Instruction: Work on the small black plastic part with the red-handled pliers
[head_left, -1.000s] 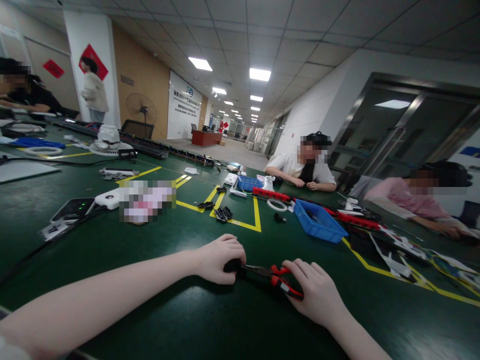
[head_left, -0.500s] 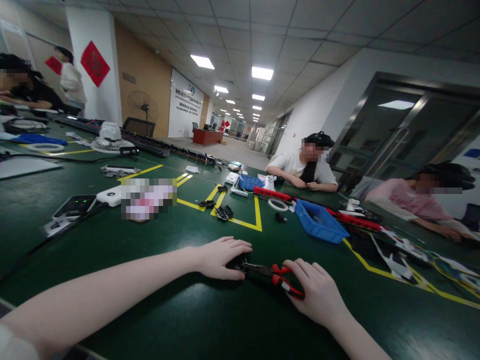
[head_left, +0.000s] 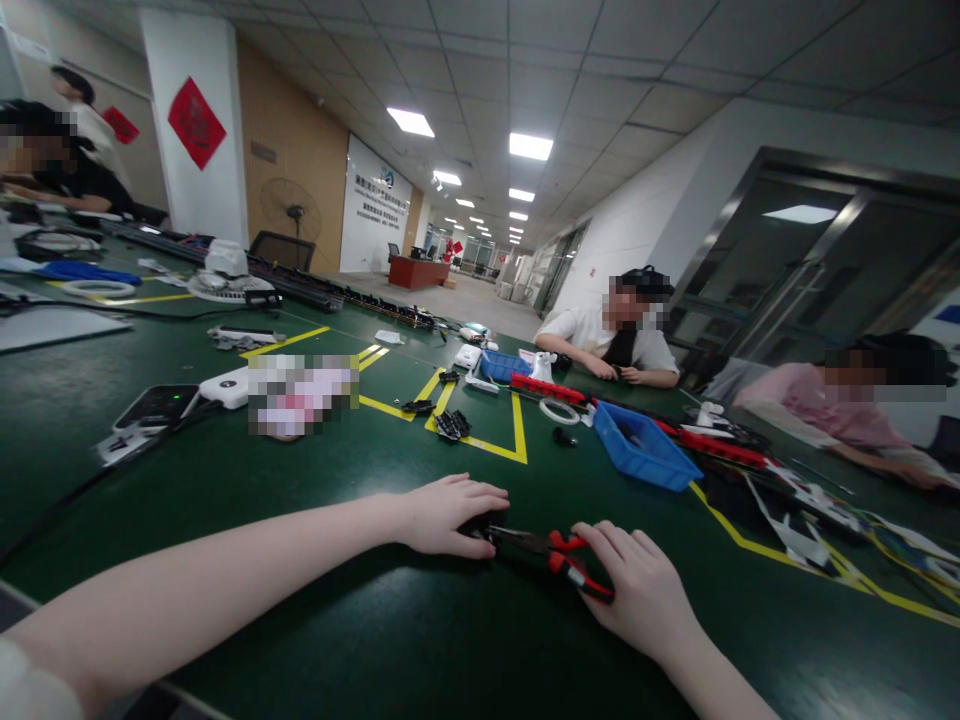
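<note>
My left hand [head_left: 450,515] is closed on a small black part [head_left: 480,524], partly hidden beneath its fingers, low over the green table [head_left: 360,620]. In my right hand [head_left: 641,590] are the red-and-black handles of a pair of pliers [head_left: 559,555]. The plier jaws point left and reach the black part beside my left thumb. Whether the jaws grip it is too small to tell. Beyond my hands, several black parts [head_left: 452,425] lie by yellow tape.
A blue tray [head_left: 645,445] stands right of centre, with a small black item [head_left: 564,437] and a white ring [head_left: 559,411] near it. Left lie a phone-like device [head_left: 157,407] and a cable. People sit across the table and at the right.
The whole view has shifted slightly, so things appear a little further right. My hands hold the same black part and pliers in nearly the same pose.
</note>
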